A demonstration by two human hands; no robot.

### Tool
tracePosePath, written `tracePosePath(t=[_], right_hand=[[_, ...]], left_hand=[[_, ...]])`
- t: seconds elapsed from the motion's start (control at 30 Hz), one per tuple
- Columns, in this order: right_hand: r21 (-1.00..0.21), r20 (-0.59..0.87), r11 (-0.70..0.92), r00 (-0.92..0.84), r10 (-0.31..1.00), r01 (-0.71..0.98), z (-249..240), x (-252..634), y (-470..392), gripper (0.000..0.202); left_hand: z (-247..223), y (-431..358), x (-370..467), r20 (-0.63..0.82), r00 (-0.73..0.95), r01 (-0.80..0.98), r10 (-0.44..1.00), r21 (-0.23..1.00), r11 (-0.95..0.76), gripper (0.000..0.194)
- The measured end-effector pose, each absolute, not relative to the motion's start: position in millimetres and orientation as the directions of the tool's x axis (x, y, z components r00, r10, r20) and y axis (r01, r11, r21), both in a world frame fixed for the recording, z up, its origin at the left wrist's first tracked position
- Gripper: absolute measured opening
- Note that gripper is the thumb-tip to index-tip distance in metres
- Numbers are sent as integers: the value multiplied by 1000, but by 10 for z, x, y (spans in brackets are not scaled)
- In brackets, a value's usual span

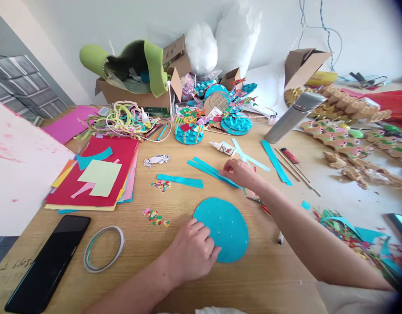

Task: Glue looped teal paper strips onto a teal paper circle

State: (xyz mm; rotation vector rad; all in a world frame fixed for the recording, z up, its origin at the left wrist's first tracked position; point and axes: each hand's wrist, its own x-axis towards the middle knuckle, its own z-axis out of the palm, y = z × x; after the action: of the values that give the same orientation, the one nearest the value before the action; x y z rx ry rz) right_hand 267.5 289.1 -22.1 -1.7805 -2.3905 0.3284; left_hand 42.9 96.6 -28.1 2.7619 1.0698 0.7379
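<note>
My left hand [196,248] is curled closed against the left side of a blue paper circle [231,226] dotted with small pale spots. What its fingers hold, if anything, is hidden. Reaching further out, my right hand [238,172] pinches down on the blue paper strips [205,168], which lie in a pair on the wooden table. Another short blue strip [180,181] lies to their left. Scissors [262,205] with red handles are partly covered by my right forearm. Just beyond my right hand lies a white glue bottle [223,148] next to crossed pale blue strips [249,157].
On the left are a paper stack [99,183], a black phone [46,264] and a tape roll [104,248]. Confetti piles [156,217] lie mid-table. A metal flask [294,115] stands at the right, near wooden sticks [297,170]. Decorated blue crafts [189,131] stand behind.
</note>
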Motion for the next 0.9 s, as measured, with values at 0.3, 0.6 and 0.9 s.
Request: tracePosePath(t=[0.3, 0.6, 0.9], right_hand=[[-163, -41, 302, -313, 949, 939, -144, 2598, 2680, 16], [-449, 152, 262, -216, 965, 854, 337, 2571, 2321, 20], [-953, -141, 68, -631, 763, 296, 623, 2535, 1677, 31]], left_hand=[[-264, 985, 425, 383, 644, 617, 662, 251, -746, 32], [-248, 995, 414, 449, 559, 577, 697, 394, -716, 37], [28, 1293, 246, -91, 274, -153, 957, 979, 136, 39]])
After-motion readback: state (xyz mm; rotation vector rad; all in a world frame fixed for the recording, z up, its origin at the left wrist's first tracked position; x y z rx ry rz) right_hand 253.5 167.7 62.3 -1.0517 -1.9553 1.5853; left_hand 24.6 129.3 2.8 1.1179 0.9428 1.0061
